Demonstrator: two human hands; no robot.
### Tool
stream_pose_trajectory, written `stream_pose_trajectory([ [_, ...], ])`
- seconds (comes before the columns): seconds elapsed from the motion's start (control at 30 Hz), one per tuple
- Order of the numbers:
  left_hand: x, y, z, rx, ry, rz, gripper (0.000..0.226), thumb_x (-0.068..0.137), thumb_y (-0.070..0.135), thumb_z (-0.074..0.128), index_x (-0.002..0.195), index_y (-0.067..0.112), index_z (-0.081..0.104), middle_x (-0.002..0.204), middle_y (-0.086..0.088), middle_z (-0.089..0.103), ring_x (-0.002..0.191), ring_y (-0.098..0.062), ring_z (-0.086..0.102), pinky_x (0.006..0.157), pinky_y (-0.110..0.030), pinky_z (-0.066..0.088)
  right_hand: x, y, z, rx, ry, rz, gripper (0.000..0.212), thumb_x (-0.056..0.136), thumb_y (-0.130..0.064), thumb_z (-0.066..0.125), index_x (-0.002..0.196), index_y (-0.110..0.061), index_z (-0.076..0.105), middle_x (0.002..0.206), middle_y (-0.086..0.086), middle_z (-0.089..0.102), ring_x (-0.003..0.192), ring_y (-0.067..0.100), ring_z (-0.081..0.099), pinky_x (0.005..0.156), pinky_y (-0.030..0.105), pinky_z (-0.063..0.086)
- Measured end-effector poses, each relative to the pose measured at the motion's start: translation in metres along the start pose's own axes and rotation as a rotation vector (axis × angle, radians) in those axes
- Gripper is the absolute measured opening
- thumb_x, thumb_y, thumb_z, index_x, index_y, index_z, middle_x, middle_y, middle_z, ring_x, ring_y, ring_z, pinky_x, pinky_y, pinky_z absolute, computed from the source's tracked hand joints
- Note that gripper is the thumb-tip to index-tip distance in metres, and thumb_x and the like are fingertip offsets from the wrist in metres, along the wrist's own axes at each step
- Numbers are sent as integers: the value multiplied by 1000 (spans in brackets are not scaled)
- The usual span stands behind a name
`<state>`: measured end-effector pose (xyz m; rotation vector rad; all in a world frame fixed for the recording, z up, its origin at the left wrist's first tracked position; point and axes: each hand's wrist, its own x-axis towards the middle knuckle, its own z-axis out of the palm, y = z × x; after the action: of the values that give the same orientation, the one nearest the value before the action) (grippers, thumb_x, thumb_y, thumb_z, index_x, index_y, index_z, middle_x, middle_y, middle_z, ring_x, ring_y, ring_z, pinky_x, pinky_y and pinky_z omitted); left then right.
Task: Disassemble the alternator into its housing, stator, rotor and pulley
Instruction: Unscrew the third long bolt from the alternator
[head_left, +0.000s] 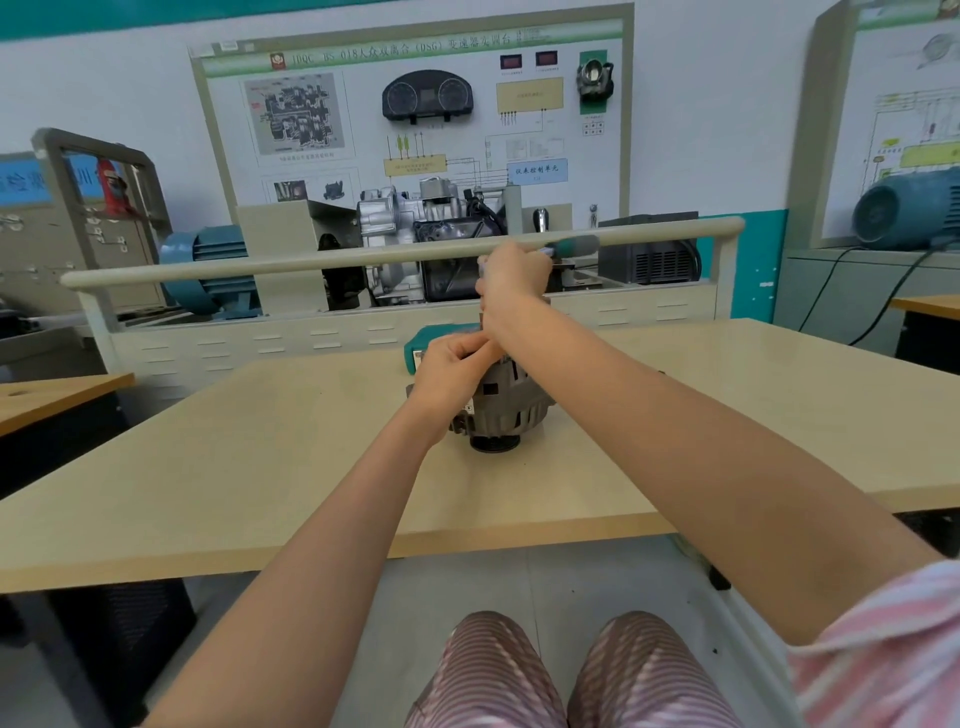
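Crossing hands (511, 275) hide the alternator (506, 405) top, perhaps gripping a tool.

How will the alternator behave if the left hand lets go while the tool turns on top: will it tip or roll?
The alternator looks like cast metal, so probably heavy. It stands on its narrow pulley end, so it may tip. Its round body could then roll.
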<state>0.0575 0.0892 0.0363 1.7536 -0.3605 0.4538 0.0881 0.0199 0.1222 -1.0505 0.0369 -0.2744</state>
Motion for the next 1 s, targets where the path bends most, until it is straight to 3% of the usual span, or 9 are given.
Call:
stream_pose_trajectory([
  [0.1,1,2,-4,-14,-82,-3,19,95,28,58,89,37,74,84,11,74,83,-8,67,74,-29,53,4,-12,-7,-148,-346,220,29,101,-20,29,92,-11,55,49,-4,44,27,4,24,31,16,17],
  [0.2,2,2,-8,-22,-132,-10,22,96,31,56,85,37,75,89,8,75,86,-10,68,81,-33,53,8,-18,-14,-240,-659,357,31,100,-18,30,114,-3,53,45,-9,44,27,3,22,32,15,17],
  [0.33,3,-3,-10,-36,-126,5,18,95,27,58,90,32,75,89,6,75,87,-12,68,82,-32,54,-2,-13,-5,-385,-741,320,30,99,-17,30,115,-6,53,47,-10,44,28,3,22,31,15,18],
  [0.5,2,-5,-8,-52,-85,34,18,95,24,58,89,30,73,84,9,74,83,-7,66,73,-23,53,-6,-11,-4,-355,-703,260,26,98,-13,28,106,-14,53,43,-10,44,28,3,20,34,15,14],
  [0.63,2,-1,-5,-25,-80,26,15,95,25,58,94,30,72,93,2,73,89,-12,66,79,-31,53,-2,-13,-9,-240,-636,259,24,96,-12,29,85,-11,51,42,-9,46,28,2,20,32,15,15],
  [0.73,2,-1,-4,-4,-66,13,16,95,26,59,92,33,72,88,6,74,85,-9,66,79,-31,53,-1,-11,-9,-172,-566,234,24,96,-10,30,82,-10,49,46,-8,48,27,3,21,31,15,16],
  [0.83,2,0,-4,41,-35,-7,14,94,29,60,95,32,74,86,6,74,87,-13,66,86,-42,54,0,-8,-9,-74,-364,174,27,95,-8,30,75,-11,48,57,-2,46,28,4,23,33,16,17],
  [0.9,3,1,-2,88,-18,-27,17,93,33,61,101,26,75,93,-2,74,97,-24,67,93,-52,52,0,-4,-8,28,-163,94,24,95,-8,30,87,-11,52,62,2,47,34,6,27,34,18,20],
  [1.0,4,3,0,112,3,-35,13,91,32,63,92,28,75,94,-9,74,103,-34,65,95,-57,48,3,-2,-5,149,39,13,33,98,-9,31,130,-14,37,86,11,55,48,9,37,42,20,28],
])
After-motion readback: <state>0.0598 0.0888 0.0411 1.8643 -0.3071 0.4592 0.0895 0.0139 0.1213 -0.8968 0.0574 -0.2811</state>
